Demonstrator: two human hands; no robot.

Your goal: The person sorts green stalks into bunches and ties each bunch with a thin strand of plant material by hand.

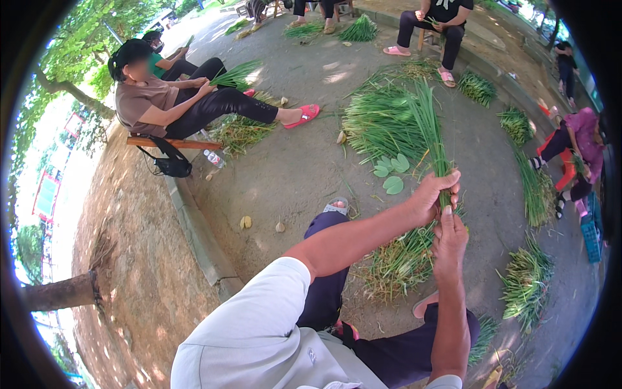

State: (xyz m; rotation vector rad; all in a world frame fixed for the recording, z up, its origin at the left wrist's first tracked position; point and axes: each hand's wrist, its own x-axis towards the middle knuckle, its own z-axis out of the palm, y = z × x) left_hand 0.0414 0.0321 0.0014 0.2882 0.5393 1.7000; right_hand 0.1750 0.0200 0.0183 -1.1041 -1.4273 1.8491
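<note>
Both hands are out in front of me, closed around one upright bunch of long green chives point(426, 123). My left hand point(435, 193) wraps the bunch near its lower part. Just below, my right hand point(448, 236) closes on the stem ends, its thumb pointing up along them. The leaves fan upward and away from me. Behind them a large pile of chives point(382, 123) lies on the ground. Under my arms spreads a heap of yellowish trimmings point(398, 266). A few broad round leaves point(392, 172) lie at the near edge of the pile.
A person on a wooden bench point(188, 142) at the left holds chives; other people sit farther back and at the right. Chive bundles point(528, 282) lie along the right side. A plastic bottle point(214, 159), a stone curb point(201, 240) and a blue crate point(591, 240) are also around.
</note>
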